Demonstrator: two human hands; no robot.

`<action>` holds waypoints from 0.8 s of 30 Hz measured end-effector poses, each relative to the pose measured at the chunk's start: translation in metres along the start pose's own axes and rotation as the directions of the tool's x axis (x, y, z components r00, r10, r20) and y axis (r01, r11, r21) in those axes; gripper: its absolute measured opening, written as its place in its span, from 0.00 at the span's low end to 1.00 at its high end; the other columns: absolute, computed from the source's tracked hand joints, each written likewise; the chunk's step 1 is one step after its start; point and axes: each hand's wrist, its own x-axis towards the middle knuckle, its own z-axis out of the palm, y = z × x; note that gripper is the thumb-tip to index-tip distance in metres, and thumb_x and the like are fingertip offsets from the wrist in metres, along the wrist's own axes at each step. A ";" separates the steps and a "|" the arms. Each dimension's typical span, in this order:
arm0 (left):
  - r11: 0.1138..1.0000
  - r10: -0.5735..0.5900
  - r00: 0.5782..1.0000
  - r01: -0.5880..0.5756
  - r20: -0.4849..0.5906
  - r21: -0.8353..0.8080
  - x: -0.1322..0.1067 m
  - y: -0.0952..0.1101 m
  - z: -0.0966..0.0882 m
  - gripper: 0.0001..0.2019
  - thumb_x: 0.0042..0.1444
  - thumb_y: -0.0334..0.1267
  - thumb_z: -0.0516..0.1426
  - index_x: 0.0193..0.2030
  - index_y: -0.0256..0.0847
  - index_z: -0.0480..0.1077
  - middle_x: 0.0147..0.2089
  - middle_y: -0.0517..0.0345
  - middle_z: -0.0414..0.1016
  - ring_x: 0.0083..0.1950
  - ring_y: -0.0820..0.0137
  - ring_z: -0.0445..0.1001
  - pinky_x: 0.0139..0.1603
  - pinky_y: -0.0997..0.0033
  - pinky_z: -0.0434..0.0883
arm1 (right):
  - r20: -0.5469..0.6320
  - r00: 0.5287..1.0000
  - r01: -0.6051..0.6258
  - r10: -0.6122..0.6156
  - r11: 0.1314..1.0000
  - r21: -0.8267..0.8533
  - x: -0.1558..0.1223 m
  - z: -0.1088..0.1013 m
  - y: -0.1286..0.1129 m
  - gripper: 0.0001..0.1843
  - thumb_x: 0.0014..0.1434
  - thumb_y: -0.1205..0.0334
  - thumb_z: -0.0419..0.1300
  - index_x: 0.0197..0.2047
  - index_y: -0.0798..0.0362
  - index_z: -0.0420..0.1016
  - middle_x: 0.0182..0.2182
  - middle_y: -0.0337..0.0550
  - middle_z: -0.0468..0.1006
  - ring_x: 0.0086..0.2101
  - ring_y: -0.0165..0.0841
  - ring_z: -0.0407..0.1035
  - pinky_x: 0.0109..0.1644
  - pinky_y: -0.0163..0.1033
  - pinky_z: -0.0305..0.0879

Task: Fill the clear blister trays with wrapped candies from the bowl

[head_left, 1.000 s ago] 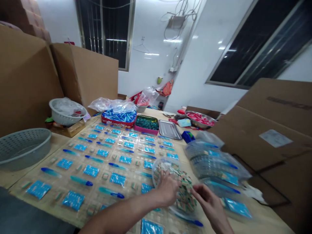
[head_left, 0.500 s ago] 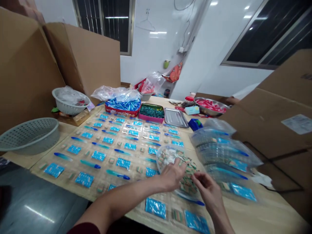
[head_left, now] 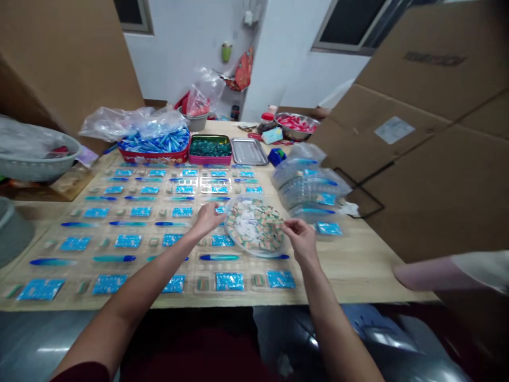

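Note:
A clear round dish of small striped erasers sits on rows of clear blister trays that hold blue packets and blue pens. My left hand rests curled at the dish's left rim, fingers closed; what it holds is hidden. At the dish's right rim, my right hand pinches with fingers together, and I cannot make out anything in them.
A stack of filled blister trays lies right of the dish. At the back stand a red tin of blue pens, a pink tin of green pieces, a metal tray and a steel bowl. Cardboard boxes crowd the right; another person's sleeve shows there.
The camera tipped down and back, showing more of the table's near edge. My left hand left the dish for its left rim; my right hand stays at its right rim.

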 end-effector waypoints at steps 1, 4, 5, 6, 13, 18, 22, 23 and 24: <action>0.999 -0.028 0.999 0.029 0.031 -0.025 -0.001 -0.001 0.004 0.16 0.51 0.38 0.60 0.46 0.34 0.71 0.34 0.54 0.78 0.36 0.67 0.76 0.39 0.73 0.68 | 0.000 0.999 -0.036 0.036 0.998 0.051 0.001 0.001 0.001 0.18 0.37 0.53 0.70 0.28 0.53 0.70 0.23 0.36 0.72 0.26 0.30 0.66 0.33 0.38 0.64; 0.993 -0.083 0.991 0.092 0.109 -0.077 -0.005 0.002 0.017 0.10 0.49 0.36 0.60 0.38 0.35 0.72 0.27 0.58 0.76 0.28 0.69 0.75 0.33 0.74 0.68 | -0.008 0.996 -0.089 0.091 0.988 0.125 0.004 0.004 0.002 0.18 0.34 0.55 0.71 0.27 0.53 0.71 0.23 0.36 0.73 0.25 0.30 0.67 0.34 0.38 0.64; 0.992 -0.089 0.989 0.099 0.116 -0.083 -0.006 0.005 0.020 0.08 0.48 0.35 0.60 0.36 0.35 0.71 0.25 0.59 0.75 0.27 0.70 0.74 0.32 0.74 0.68 | -0.016 0.995 -0.095 0.098 0.986 0.134 0.004 0.004 0.001 0.18 0.34 0.56 0.71 0.27 0.53 0.71 0.23 0.36 0.73 0.26 0.30 0.67 0.34 0.38 0.64; 0.991 -0.088 0.989 0.098 0.116 -0.086 -0.007 0.007 0.022 0.06 0.46 0.33 0.60 0.33 0.36 0.71 0.23 0.60 0.73 0.26 0.70 0.74 0.31 0.75 0.68 | -0.027 0.995 -0.096 0.101 0.985 0.140 0.004 0.005 0.001 0.18 0.34 0.56 0.71 0.27 0.54 0.71 0.23 0.36 0.74 0.25 0.30 0.67 0.34 0.38 0.64; 0.944 -0.019 0.999 0.032 0.042 -0.330 0.002 0.023 0.009 0.07 0.45 0.32 0.58 0.29 0.40 0.61 0.19 0.66 0.65 0.20 0.70 0.71 0.23 0.75 0.67 | -0.078 0.996 0.044 -0.032 0.988 0.150 0.018 0.012 -0.041 0.15 0.37 0.57 0.69 0.26 0.54 0.71 0.22 0.36 0.73 0.25 0.29 0.67 0.33 0.36 0.63; 0.782 -0.048 0.998 0.066 0.046 -0.620 0.010 0.039 -0.036 0.11 0.38 0.30 0.58 0.25 0.41 0.57 0.18 0.68 0.63 0.20 0.70 0.72 0.22 0.73 0.70 | -0.034 0.984 0.178 -0.175 0.961 0.211 0.044 0.032 -0.098 0.12 0.38 0.61 0.68 0.27 0.54 0.72 0.23 0.34 0.73 0.26 0.28 0.66 0.33 0.34 0.62; 0.658 -0.060 0.998 0.053 0.018 -0.752 -0.007 0.018 -0.082 0.14 0.32 0.32 0.61 0.22 0.39 0.58 0.18 0.68 0.65 0.21 0.72 0.70 0.21 0.74 0.69 | 0.048 0.966 0.233 -0.253 0.939 0.254 0.038 0.064 -0.126 0.09 0.42 0.62 0.66 0.28 0.53 0.71 0.24 0.34 0.72 0.27 0.28 0.66 0.34 0.34 0.63; 0.651 -0.081 0.997 0.043 -0.013 -0.758 -0.016 0.005 -0.093 0.14 0.31 0.33 0.62 0.22 0.39 0.59 0.19 0.67 0.66 0.21 0.73 0.69 0.21 0.76 0.68 | 0.076 0.960 0.245 -0.270 0.938 0.247 0.030 0.075 -0.131 0.08 0.43 0.62 0.64 0.28 0.53 0.70 0.25 0.35 0.72 0.27 0.28 0.66 0.35 0.34 0.63; 0.651 -0.095 0.995 0.038 -0.031 -0.758 -0.028 -0.009 -0.104 0.14 0.30 0.34 0.63 0.22 0.38 0.61 0.20 0.67 0.67 0.22 0.73 0.69 0.21 0.77 0.67 | 0.107 0.951 0.259 -0.290 0.937 0.233 0.020 0.088 -0.134 0.06 0.45 0.63 0.63 0.28 0.53 0.70 0.25 0.35 0.72 0.28 0.28 0.66 0.36 0.35 0.64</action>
